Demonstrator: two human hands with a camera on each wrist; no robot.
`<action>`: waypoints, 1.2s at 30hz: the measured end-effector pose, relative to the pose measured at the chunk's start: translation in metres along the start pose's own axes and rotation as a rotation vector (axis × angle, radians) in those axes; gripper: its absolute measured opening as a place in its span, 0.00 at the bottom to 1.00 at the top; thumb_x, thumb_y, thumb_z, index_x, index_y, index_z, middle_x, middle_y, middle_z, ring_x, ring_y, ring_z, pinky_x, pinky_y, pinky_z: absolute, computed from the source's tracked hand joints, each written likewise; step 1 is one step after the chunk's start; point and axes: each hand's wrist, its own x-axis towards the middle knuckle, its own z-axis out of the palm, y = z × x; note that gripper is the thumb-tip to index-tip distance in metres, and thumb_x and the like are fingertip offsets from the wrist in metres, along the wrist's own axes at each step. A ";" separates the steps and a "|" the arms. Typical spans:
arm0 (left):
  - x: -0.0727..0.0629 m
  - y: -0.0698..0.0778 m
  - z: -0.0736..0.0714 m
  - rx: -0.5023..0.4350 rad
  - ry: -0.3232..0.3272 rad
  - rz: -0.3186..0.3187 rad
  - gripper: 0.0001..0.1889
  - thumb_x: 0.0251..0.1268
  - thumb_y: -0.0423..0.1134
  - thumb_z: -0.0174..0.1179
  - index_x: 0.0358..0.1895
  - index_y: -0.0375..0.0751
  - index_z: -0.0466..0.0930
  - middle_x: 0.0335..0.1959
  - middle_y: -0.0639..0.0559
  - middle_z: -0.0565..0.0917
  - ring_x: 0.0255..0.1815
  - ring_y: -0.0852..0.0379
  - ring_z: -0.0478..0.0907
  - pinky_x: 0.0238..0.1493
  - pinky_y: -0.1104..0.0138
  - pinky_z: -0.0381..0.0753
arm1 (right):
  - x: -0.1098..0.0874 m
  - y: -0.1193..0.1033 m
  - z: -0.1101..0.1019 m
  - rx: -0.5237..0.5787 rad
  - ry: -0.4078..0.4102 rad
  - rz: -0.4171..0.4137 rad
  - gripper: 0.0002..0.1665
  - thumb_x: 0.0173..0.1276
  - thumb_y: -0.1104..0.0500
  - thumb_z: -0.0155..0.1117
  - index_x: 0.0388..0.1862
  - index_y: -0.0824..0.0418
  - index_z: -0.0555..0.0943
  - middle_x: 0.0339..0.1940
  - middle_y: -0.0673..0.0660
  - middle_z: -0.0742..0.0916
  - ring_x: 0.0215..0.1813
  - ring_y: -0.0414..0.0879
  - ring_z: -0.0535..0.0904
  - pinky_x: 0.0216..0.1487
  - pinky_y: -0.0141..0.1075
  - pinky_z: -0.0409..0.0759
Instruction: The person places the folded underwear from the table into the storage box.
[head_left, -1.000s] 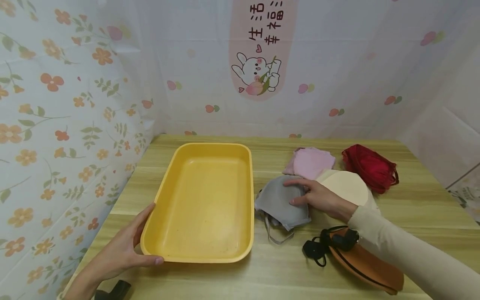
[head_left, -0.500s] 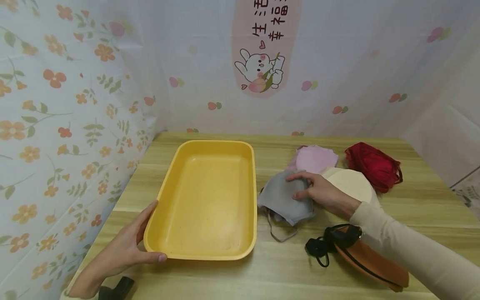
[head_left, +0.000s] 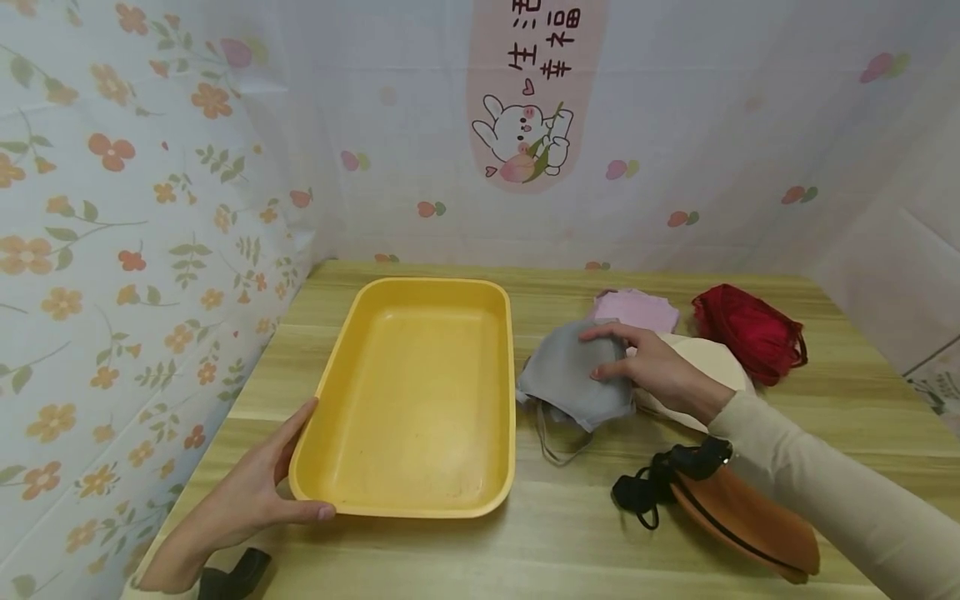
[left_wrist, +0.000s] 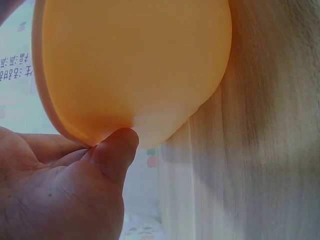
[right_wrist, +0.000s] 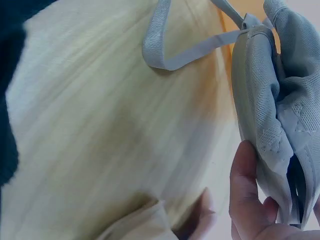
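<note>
My left hand (head_left: pixel 242 490) holds the near left corner of a yellow plastic tray (head_left: pixel 512 400), thumb along the front side and fingers on the left side. In the left wrist view, the thumb (left_wrist: pixel 117 150) presses against the tray's wall. Just right of the tray, my right hand (head_left: pixel 660 367) grips a folded grey bra (head_left: pixel 562 371) at its right side. One thin strap (right_wrist: pixel 175 57) loops down from the bra above the wood. The right wrist view shows the mesh cloth folded over on itself, with fingertips (right_wrist: pixel 243 165) on its edge.
Behind the grey bra lie a pink folded garment (head_left: pixel 637 310), a cream cupped one (head_left: pixel 708 362) and a red one with straps (head_left: pixel 750 333). An orange-brown item with black edging (head_left: pixel 750 517) lies under the right forearm. Patterned cloth walls (head_left: pixel 360 200) border the wooden table.
My right hand has shifted slightly away from me and right, and the grey bra has come up with it, covering more of the pink garment. The left hand keeps its hold on the tray.
</note>
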 end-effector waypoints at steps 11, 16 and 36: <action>0.001 0.001 0.001 -0.028 -0.003 0.007 0.62 0.53 0.33 0.75 0.82 0.38 0.34 0.81 0.26 0.44 0.73 0.71 0.61 0.60 0.85 0.70 | -0.002 -0.014 -0.017 0.049 0.011 -0.046 0.35 0.66 0.66 0.66 0.72 0.63 0.69 0.84 0.58 0.52 0.73 0.65 0.62 0.53 0.43 0.82; 0.001 0.001 0.001 -0.022 0.000 0.011 0.62 0.53 0.33 0.75 0.82 0.38 0.34 0.81 0.26 0.44 0.74 0.69 0.61 0.60 0.86 0.69 | -0.003 -0.026 -0.023 0.061 0.022 -0.056 0.35 0.68 0.64 0.66 0.73 0.61 0.69 0.84 0.59 0.53 0.74 0.64 0.62 0.54 0.44 0.81; 0.000 0.000 0.004 -0.037 0.003 0.009 0.62 0.54 0.32 0.75 0.82 0.39 0.34 0.81 0.26 0.43 0.69 0.83 0.59 0.61 0.86 0.67 | 0.000 -0.079 -0.035 0.214 0.077 -0.146 0.30 0.70 0.67 0.63 0.68 0.49 0.73 0.82 0.56 0.55 0.76 0.58 0.58 0.66 0.53 0.75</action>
